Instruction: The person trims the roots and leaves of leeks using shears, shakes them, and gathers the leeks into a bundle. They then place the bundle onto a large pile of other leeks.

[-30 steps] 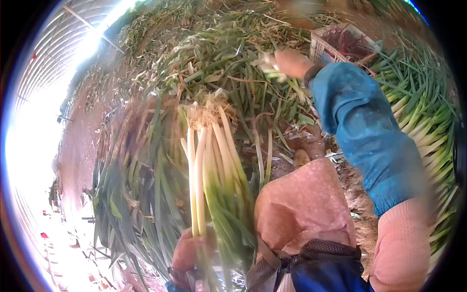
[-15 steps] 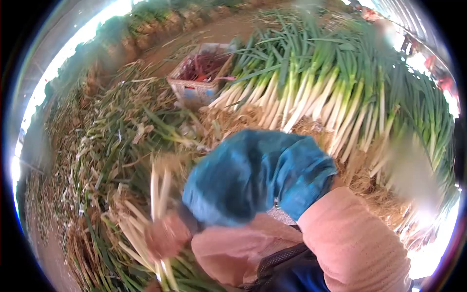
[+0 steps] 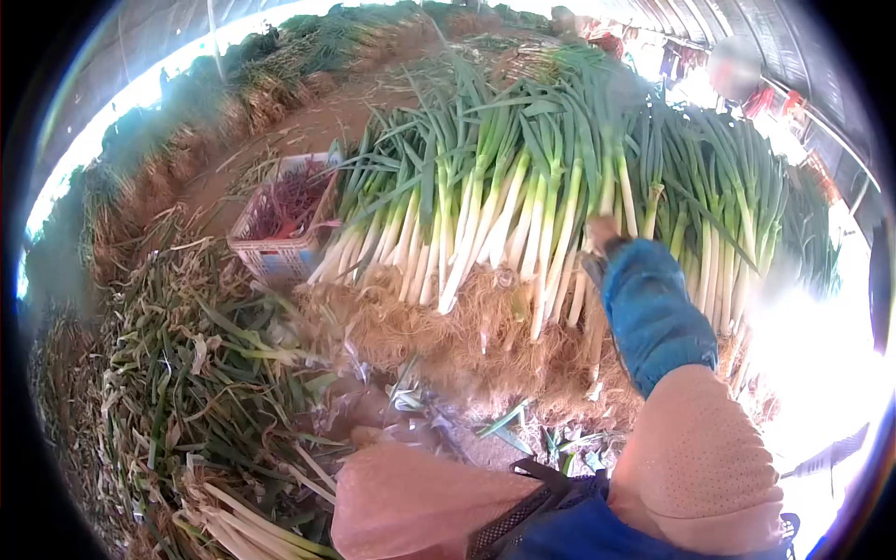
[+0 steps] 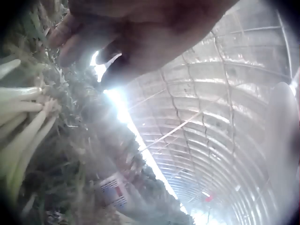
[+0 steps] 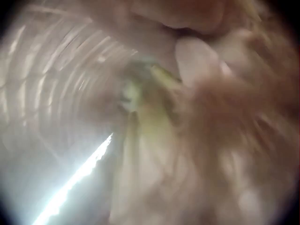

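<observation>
My right hand (image 3: 602,231) is over the long row of green onions (image 3: 504,219), among their white stalks. In the right wrist view, blurred, the thumb (image 5: 199,61) and fingers close around pale green-onion stalks (image 5: 150,154), with brown roots beside them. The left hand (image 4: 140,35) shows only in its own wrist view, at the top, with fingers loosely bent and a bright gap between thumb and fingers. Nothing shows in its grasp. Left of it lies another bunch of green onions (image 4: 23,112), seen root end on; this bunch (image 3: 247,527) is at the head view's lower left.
A plastic crate (image 3: 280,245) of reddish ties stands at the row's left end. Trimmed leaves and waste (image 3: 177,373) are heaped along the left. Tangled roots (image 3: 485,327) fringe the row's near edge. My pink-clad knee (image 3: 420,495) is in front.
My head has turned right, toward the row. The right hand, first over the waste heap, came back to the bunch, gripped stalks there and moved to the row. The left hand has left the head view.
</observation>
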Demonstrator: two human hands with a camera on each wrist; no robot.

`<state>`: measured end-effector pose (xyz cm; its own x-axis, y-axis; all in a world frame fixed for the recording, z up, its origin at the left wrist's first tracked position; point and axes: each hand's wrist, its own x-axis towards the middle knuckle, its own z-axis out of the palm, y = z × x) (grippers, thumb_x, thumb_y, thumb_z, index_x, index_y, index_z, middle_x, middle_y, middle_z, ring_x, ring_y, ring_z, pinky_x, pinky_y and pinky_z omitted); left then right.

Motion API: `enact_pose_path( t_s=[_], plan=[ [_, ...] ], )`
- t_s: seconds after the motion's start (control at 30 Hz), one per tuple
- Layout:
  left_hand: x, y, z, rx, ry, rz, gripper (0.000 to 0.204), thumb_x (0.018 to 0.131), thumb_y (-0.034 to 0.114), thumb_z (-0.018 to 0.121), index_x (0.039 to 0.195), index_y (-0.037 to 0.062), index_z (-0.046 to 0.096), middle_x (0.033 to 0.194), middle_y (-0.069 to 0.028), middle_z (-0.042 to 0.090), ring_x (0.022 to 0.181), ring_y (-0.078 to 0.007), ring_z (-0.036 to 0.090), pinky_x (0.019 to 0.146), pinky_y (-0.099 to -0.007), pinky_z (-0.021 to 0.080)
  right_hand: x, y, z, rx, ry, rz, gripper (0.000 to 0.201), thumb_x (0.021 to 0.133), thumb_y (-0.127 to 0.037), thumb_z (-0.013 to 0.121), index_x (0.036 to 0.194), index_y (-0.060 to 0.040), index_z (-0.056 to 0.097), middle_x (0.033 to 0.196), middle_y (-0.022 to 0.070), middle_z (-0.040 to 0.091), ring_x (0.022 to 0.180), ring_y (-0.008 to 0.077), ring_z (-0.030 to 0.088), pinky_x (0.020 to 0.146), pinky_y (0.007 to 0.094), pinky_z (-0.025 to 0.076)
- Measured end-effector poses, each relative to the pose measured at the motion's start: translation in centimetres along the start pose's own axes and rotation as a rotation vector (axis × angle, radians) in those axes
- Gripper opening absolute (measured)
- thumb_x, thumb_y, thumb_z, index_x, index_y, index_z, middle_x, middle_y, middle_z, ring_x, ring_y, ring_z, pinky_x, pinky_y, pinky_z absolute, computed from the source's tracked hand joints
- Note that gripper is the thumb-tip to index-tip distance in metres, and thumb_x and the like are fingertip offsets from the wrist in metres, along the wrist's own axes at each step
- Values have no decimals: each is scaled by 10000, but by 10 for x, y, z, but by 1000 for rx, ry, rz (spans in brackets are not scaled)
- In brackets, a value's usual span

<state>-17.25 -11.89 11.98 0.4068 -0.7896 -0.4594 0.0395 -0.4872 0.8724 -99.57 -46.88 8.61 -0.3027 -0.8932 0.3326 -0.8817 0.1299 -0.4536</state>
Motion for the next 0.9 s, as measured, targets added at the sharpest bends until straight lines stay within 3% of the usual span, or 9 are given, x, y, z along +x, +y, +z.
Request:
enact_pose_path(
  t_s=[0.07, 0.13, 0.17, 0.5, 0.63, 0.67, 0.73, 0.87, 0.9],
  plan=[
    [8, -1, -4, 89, 48, 29, 298, 799, 176, 597, 1040, 4, 565, 914, -133, 593, 785, -232, 572, 661, -327, 466, -59, -19, -54, -618, -286, -274, 73, 735, -89, 570, 747, -19, 586, 597, 124, 572, 552, 240, 591, 539, 363, 467],
    [15, -7, -13, 187, 109, 75, 301, 796, 179, 600, 1040, 6, 568, 919, -136, 594, 792, -234, 573, 666, -327, 466, -71, -28, -55, -510, -2, -390, 79, 717, -74, 532, 682, -34, 590, 584, 151, 569, 598, 253, 613, 554, 370, 472],
    [18, -12, -22, 244, 146, 96, 303, 795, 181, 601, 1040, 7, 569, 922, -137, 594, 796, -235, 573, 669, -328, 465, -58, -15, -50, -411, -223, -215, 105, 742, -125, 534, 715, -50, 602, 632, 147, 598, 612, 277, 612, 567, 376, 475],
    [-62, -114, -177, 716, 550, 228, 320, 782, 197, 617, 1042, 15, 582, 949, -151, 600, 830, -244, 573, 696, -330, 460, 27, -83, 59, -491, -51, -293, 485, 790, -358, 595, 1093, 16, 533, 982, 209, 587, 955, 291, 552, 798, 432, 429],
    [-81, -138, -193, 798, 581, 220, 326, 776, 204, 623, 1042, 18, 588, 960, -157, 603, 844, -247, 574, 706, -331, 458, -22, -321, 177, 286, -593, -465, 464, 800, -338, 608, 1094, 21, 576, 884, 145, 637, 772, 198, 559, 728, 350, 431],
    [-73, -141, -192, 808, 571, 248, 328, 775, 206, 624, 1042, 19, 589, 962, -159, 603, 848, -248, 574, 709, -331, 458, -35, -375, 213, 81, -578, -575, 404, 797, -348, 602, 1000, 1, 612, 791, 124, 626, 747, 207, 563, 660, 346, 423],
    [-54, -132, -178, 704, 558, -60, 441, 782, 293, 649, 1085, -12, 552, 1058, -220, 581, 994, -321, 555, 810, -365, 438, -128, -502, 235, 468, -642, -769, 375, 785, -365, 592, 828, 6, 627, 683, 141, 573, 717, 248, 566, 650, 400, 425],
    [-45, -119, -146, 845, 665, -300, 590, 730, 438, 670, 1022, -62, 553, 953, -269, 595, 916, -407, 568, 769, -427, 441, -305, -663, 236, 492, -1078, -536, 335, 769, -343, 624, 719, -13, 592, 658, 85, 520, 587, 155, 459, 525, 352, 352],
    [-48, -138, -147, 808, 697, -182, 605, 734, 427, 671, 1033, -84, 545, 939, -260, 602, 883, -367, 582, 760, -417, 441, -342, -678, 256, 459, -1110, -564, 284, 785, -292, 552, 787, -30, 663, 741, 142, 625, 593, 268, 577, 552, 412, 445]
  ],
)
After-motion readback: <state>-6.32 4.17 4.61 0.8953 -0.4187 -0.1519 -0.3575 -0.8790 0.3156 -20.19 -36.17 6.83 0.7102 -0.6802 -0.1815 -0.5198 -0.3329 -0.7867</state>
